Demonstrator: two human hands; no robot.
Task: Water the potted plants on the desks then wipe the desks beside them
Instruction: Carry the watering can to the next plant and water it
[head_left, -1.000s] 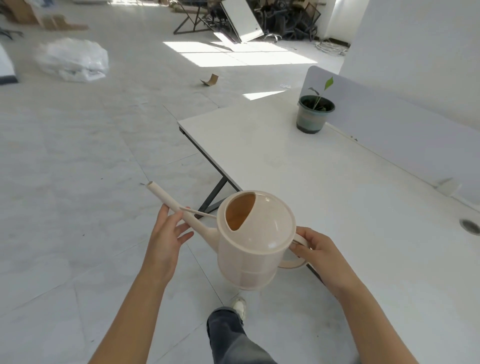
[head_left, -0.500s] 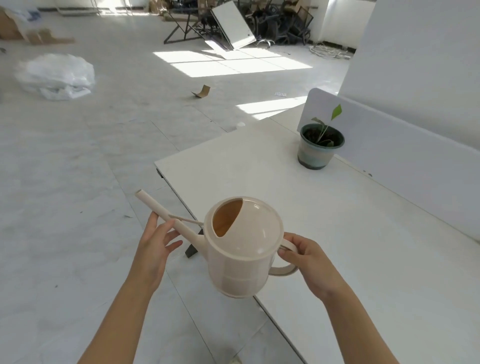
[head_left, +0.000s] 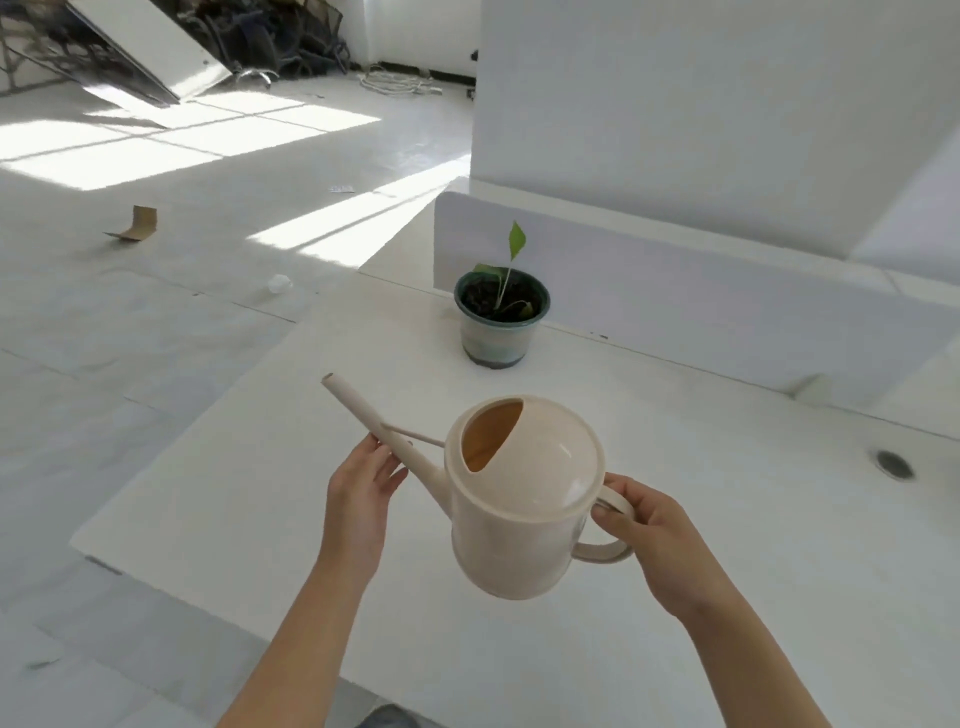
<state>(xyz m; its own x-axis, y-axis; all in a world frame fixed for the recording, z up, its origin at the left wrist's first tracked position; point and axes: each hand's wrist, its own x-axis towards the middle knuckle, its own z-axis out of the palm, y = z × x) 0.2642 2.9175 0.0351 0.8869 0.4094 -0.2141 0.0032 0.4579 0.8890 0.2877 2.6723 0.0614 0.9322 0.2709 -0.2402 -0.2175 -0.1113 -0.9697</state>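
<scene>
I hold a cream watering can (head_left: 519, 519) above the white desk (head_left: 260, 493). My right hand (head_left: 649, 525) grips its loop handle. My left hand (head_left: 363, 483) supports the long spout from below, fingers nearly straight against it. The spout points up and left, its tip short of the plant. A small green-rimmed pot (head_left: 501, 322) with dark soil and a thin seedling with one upright leaf stands on the desk beyond the can, next to a low white divider panel (head_left: 675, 291).
A round cable grommet (head_left: 893, 463) sits in the desk at the right. The desk's left edge drops to a pale tiled floor with a cardboard scrap (head_left: 136, 223). A white wall rises behind the divider. Stacked boards and chairs lie far back.
I have stepped closer to the desk. The can and both hands now hang over the desktop instead of the floor, and the pot is nearer and more central.
</scene>
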